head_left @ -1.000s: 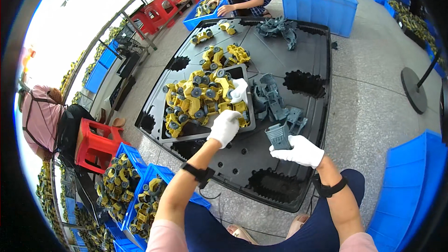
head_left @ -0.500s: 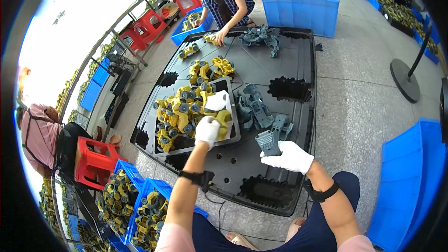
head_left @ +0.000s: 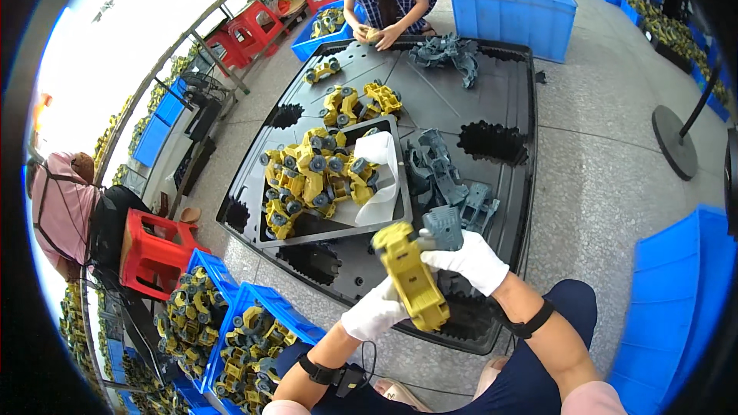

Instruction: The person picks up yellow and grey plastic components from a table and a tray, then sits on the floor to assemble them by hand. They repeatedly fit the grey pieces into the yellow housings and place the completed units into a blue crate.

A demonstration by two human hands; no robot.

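Note:
My left hand (head_left: 375,312), in a white glove, is closed on a yellow toy truck body (head_left: 419,280) held above the table's near edge. No wheels show on the side of it that I see. My right hand (head_left: 475,263), also gloved, grips a grey plastic toy part (head_left: 443,227) just beyond the body; its fingertips come close to the yellow piece, and I cannot tell if they touch. Ahead on the left, a grey-rimmed tray (head_left: 403,200) holds a pile of yellow toy trucks (head_left: 311,173) with grey wheels and a white sheet (head_left: 377,184). Loose grey parts (head_left: 438,169) lie right of the tray.
The black table (head_left: 430,107) has toothed cut-outs. Across it a co-worker (head_left: 388,0) holds a small yellow piece in both hands. More grey parts (head_left: 447,55) lie at the far edge. Blue crates (head_left: 269,311) of toys stand near left; blue bins (head_left: 511,11) stand far and right.
My left hand has lifted the yellow body out of the tray and brought it toward me, beside the grey part in my right hand. The co-worker has picked up a yellow piece.

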